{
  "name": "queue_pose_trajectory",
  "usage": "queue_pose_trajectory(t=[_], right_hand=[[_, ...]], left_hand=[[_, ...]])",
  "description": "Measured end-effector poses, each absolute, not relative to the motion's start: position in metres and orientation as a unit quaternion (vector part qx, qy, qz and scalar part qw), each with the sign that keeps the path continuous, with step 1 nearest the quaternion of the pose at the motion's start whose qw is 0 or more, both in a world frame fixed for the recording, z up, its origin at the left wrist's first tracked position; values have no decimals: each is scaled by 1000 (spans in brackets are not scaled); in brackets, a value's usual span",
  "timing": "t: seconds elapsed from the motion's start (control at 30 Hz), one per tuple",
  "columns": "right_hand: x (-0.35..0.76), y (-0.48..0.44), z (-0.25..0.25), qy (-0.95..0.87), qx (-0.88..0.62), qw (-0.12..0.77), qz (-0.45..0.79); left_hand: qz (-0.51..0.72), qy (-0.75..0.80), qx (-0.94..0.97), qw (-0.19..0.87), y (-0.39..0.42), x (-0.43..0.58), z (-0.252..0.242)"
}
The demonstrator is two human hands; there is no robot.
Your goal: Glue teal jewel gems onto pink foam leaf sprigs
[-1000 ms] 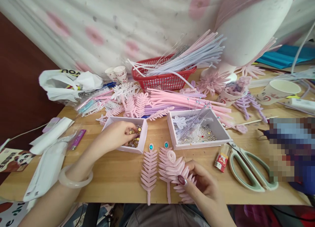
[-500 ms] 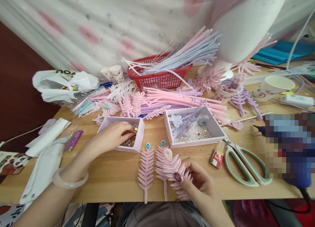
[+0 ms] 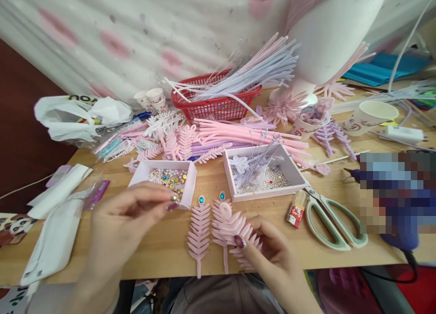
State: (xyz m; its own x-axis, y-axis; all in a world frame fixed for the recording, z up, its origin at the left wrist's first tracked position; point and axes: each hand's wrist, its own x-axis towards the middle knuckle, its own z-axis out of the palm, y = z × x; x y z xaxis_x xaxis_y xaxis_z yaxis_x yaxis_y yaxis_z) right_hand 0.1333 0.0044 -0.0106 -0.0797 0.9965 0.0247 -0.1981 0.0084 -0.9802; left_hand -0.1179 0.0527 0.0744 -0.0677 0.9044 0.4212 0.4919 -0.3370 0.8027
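My left hand (image 3: 136, 218) is closed in a pinch on a small gold-coloured bead (image 3: 175, 198), just in front of the left white box (image 3: 190, 187), which holds mixed beads and gold pieces. My right hand (image 3: 272, 250) grips a pink pipe-cleaner leaf (image 3: 238, 228) with a coiled loop at its tip, thumb on top. Under it lies a second pink leaf (image 3: 225, 255) topped by a teal gem (image 3: 222, 196). To its left a similar pink leaf (image 3: 198, 237) lies flat, also with a teal gem (image 3: 201, 199) at its top.
Another white box (image 3: 269, 196) holds pearls and pins. At right are a lighter (image 3: 296, 209), scissors (image 3: 337, 223) and a partly blurred blue tool (image 3: 402, 241). Behind stand a red basket (image 3: 214, 107) of pipe cleaners and paper cups (image 3: 369, 119). White packets (image 3: 57, 237) lie at left.
My left hand has come out of the left box toward me, now pinching a small bead. My right hand still holds the pink leaf. The view has shifted slightly.
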Motion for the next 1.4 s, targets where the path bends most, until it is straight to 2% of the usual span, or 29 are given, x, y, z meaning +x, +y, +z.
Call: queue_pose_trajectory(t=[0.17, 0.4, 0.5, 0.97, 1.4], right_hand=[[141, 6, 5, -633, -442, 522, 362], [144, 3, 15, -686, -471, 493, 256], [145, 4, 16, -694, -465, 497, 234], [153, 10, 18, -731, -419, 487, 230], [159, 17, 32, -777, -387, 482, 121]], left_hand=[[477, 401, 766, 161, 31, -90, 64], [407, 389, 825, 34, 25, -74, 66], [418, 400, 816, 8, 26, -71, 63], [456, 408, 790, 37, 33, -65, 59], [428, 411, 805, -5, 30, -68, 64]])
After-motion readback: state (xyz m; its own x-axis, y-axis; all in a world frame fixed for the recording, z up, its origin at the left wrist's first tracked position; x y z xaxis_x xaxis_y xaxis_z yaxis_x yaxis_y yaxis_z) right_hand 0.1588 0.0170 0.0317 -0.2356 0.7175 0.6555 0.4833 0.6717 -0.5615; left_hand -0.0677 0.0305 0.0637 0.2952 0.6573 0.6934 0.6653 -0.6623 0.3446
